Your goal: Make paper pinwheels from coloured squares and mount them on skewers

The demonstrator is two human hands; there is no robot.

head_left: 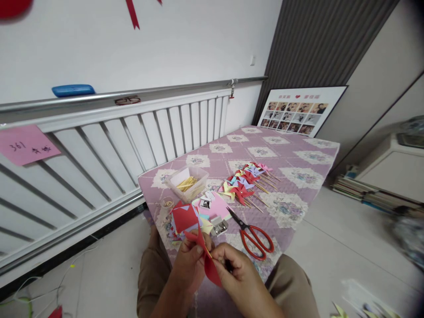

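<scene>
The left hand (189, 260) and right hand (239, 268), close together, pinched a folded red paper (212, 273) between them over the near end of the tablecloth (291, 210), its long axis slanting from a pointed far-left tip to a rounded near-right fold, while scissors (244, 226) lay beyond, blades pointing away leftward, near a row of pinwheels (243, 192).

Open tablecloth (288, 210) spreads right of the red-handled scissors (245, 227), a lane I see from my remote seat. Beyond the scissors, pinwheels (242, 192) on sticks (261, 188) bar a low pass. To the scissors' left, a small open box (225, 226), stacked paper squares (185, 218) and a plastic tub (200, 183) crowd the cloth; nearer, the left hand (191, 255) and right hand (236, 267), gripping red paper (212, 270), block passage.
</scene>
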